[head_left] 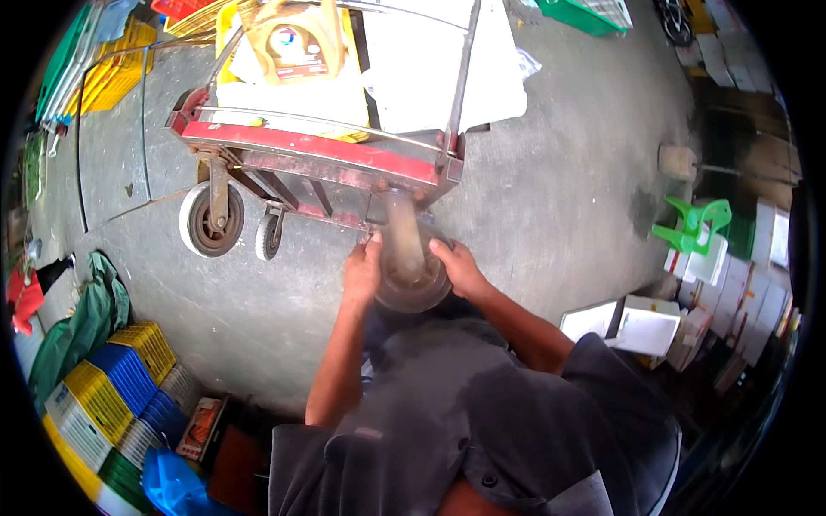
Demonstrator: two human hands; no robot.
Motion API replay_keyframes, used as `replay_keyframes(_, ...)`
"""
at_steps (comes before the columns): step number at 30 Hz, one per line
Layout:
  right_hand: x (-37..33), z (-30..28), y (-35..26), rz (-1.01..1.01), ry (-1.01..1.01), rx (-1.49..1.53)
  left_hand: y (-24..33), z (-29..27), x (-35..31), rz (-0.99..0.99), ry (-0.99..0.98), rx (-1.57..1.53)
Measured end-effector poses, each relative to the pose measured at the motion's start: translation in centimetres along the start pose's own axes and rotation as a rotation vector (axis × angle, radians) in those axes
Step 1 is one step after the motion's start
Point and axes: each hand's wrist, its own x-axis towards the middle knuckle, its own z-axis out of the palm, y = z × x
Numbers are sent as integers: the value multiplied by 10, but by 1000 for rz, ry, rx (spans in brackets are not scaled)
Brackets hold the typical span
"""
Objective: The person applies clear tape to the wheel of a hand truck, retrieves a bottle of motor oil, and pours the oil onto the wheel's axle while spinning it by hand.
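A cart with a red metal frame [318,156] is tipped up in front of me, its wheels off the floor. The caster wheel [415,288] at its near right corner sits between my hands, and its bracket [403,228] looks smeared. My left hand [363,273] grips the wheel's left side, thumb up along it. On the opposite side my right hand [462,271] has its fingers closed at the rim, thumb toward the bracket. Another caster wheel [212,219], with a pale tyre, hangs at the cart's left corner; a smaller wheel [268,236] shows behind it.
The cart carries a yellow crate [357,77], a tan oil jug [297,47] and a white sack [430,69]. Stacked yellow and blue crates [129,378] stand at lower left. To the right are a green plastic stool [691,225] and white foam boxes [647,327].
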Motion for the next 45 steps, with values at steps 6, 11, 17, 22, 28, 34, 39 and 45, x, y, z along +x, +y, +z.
replay_keyframes(6, -5, 1, 2, 67, 210, -318, -41, 2, 29, -95, -172, -319)
replay_keyframes(11, 2, -18, 22, -8, 90, -36, -8, 0, 7, -12, -84, 91)
replay_keyframes(17, 0, -10, 1, 52, 37, -108, -9, -4, 8, 6, -163, -74)
replay_keyframes(22, -11, -4, -7, 73, 91, -231, -5, -8, 7, 61, -154, -77)
replay_keyframes(28, -10, -9, -3, 83, -12, -106, 12, -3, -18, -10, 5, -1)
replay_keyframes(34, -12, 2, -18, 103, 95, -249, 1, -11, 2, -13, -173, -76)
replay_keyframes(39, -4, -14, -9, 85, -7, -291, -14, 4, 0, -51, -61, -48)
replay_keyframes(45, 1, -13, -21, 141, -69, -263, -4, 4, -14, -151, -32, -71)
